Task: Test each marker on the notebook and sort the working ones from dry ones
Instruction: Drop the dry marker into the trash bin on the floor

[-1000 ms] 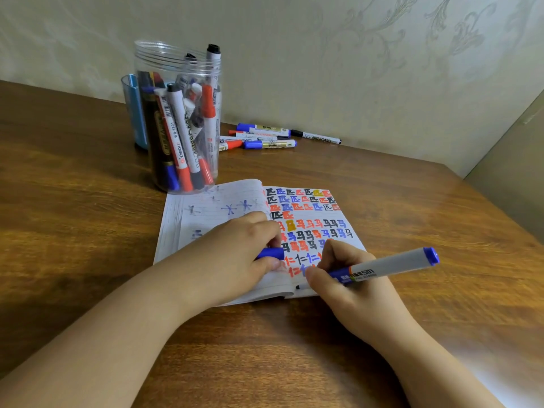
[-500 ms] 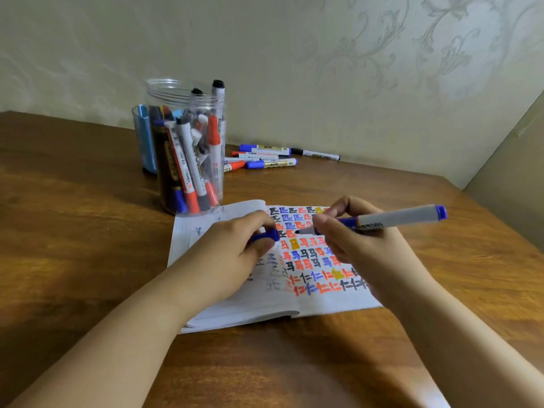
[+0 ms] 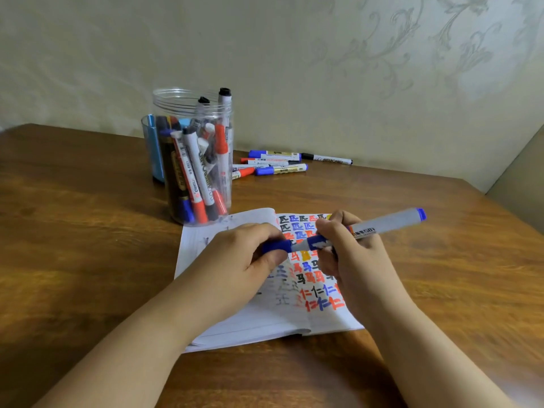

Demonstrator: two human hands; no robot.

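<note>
While my right hand [image 3: 350, 257] grips the blue marker [image 3: 382, 226] by its barrel, fingers curled round it, my left hand [image 3: 241, 260] pinches the blue cap [image 3: 276, 246] at the marker's front end. Cap meets the marker's nose; can't tell if it's fully seated. Marker is held up over the open notebook [image 3: 265, 319], tilted, blue tail end pointing up and right.

Notebook lies flat on the wooden table [image 3: 88, 245], right page covered in rows of black, blue, red and orange test marks, left page with faint grey ones. Behind the notebook, touching or just beside its top-left corner, a clear plastic jar [image 3: 192, 160] stands upright, stuffed with markers. A blue cup [image 3: 151, 148] sits behind the jar, mostly hidden. Loose markers [image 3: 276, 164] lie in a small pile by the wall, right of the jar, well apart from the notebook.
</note>
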